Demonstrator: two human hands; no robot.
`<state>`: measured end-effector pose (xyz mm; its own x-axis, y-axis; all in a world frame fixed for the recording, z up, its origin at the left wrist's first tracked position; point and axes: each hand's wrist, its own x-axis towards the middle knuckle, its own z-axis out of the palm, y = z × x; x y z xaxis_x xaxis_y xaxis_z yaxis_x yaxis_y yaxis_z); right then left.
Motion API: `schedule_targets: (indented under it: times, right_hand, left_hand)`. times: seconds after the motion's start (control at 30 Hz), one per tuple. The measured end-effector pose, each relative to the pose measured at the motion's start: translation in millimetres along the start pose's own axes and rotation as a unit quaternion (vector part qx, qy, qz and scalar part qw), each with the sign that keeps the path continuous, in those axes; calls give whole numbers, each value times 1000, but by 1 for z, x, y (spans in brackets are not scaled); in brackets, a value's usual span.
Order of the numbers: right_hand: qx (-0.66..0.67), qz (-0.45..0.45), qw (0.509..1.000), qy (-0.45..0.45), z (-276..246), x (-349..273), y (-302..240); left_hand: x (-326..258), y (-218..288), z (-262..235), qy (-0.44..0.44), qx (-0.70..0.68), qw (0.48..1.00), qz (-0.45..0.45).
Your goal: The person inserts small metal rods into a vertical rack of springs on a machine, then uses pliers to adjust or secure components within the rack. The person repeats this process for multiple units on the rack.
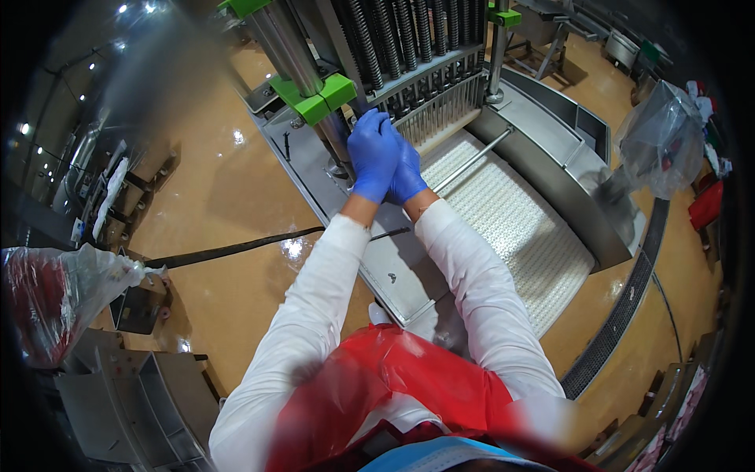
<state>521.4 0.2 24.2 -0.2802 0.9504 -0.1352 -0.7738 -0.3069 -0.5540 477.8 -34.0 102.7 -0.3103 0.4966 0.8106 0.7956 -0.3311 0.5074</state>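
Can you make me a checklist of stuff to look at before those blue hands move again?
1. Both hands covered: ok. The left hand and right hand wear blue gloves.
2. Sleeves meeting the gloves: not ok. Bare skin shows between the white sleeves and gloves.
3. Hands well away from the metal needles: not ok. They look close to the row's left end.
4. Knowing what the hands hold: cannot tell. Their backs hide it.
5. Red apron on: ok.
6. White belt stopped: cannot tell from one still picture.
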Motion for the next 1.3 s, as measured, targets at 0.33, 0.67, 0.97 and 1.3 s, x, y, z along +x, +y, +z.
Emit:
schedule_targets:
  times: [0.33,0.67,0.97,1.3]
  right_hand:
    - [83,11,991,107,33,-9,6]
    - [103,-11,987,121,33,2,11]
    - [134,-15,984,115,36,-2,5]
    - [89,-27,990,106,33,1,11]
  left_hand:
    - [184,64,-18,-445,365,751,324]
    - [208,62,-3,-608,284,636,381]
    - [195,73,1,-599,358,586,412]
    - [195,59,-1,-604,349,615,367]
